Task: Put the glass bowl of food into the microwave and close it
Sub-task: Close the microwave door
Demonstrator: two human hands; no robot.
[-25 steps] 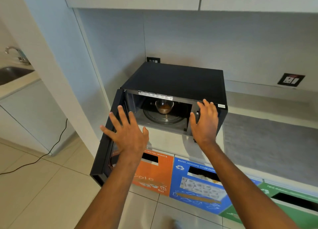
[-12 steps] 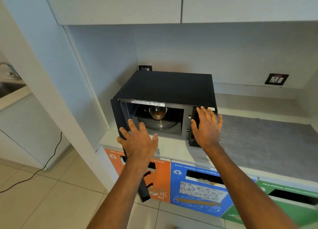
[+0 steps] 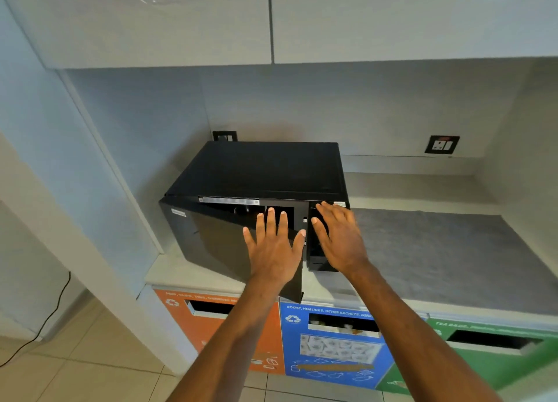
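A black microwave stands on a pale counter against the wall. Its door is swung most of the way toward the front, leaving a narrow gap at the right side. My left hand lies flat on the door's outer face near its free edge, fingers spread. My right hand rests flat with fingers apart on the control panel side at the microwave's right front. The door hides the glass bowl inside the oven.
A grey mat covers the counter to the right. Wall sockets sit behind. Below the counter are orange, blue and green recycling bins. A white pillar stands at left, cabinets overhead.
My left hand has pushed the door from wide open to nearly closed. The bowl, seen inside earlier, is now hidden. My right hand has stayed on the microwave's right front.
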